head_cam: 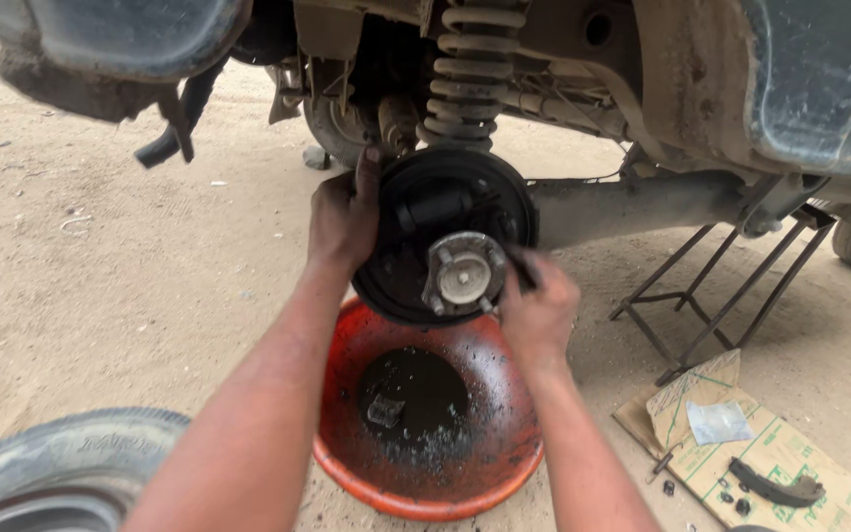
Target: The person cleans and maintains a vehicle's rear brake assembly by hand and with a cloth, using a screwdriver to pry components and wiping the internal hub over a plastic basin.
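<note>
A round black brake backing plate [416,266] hangs under a raised car, with a metal wheel hub [464,276] and its studs at the centre. My left hand [344,219] grips the plate's left rim. My right hand [539,307] is closed around a small dark tool or part pressed against the plate's right side, beside the hub; what it is I cannot tell. A rusty coil spring [470,74] rises above the plate.
An orange basin [504,433] with dark oily liquid sits on the sand below the hub. A metal stand [721,286] props the axle at right. Flattened cardboard [790,463] holds a brake shoe and small parts. A tyre [61,463] lies at lower left.
</note>
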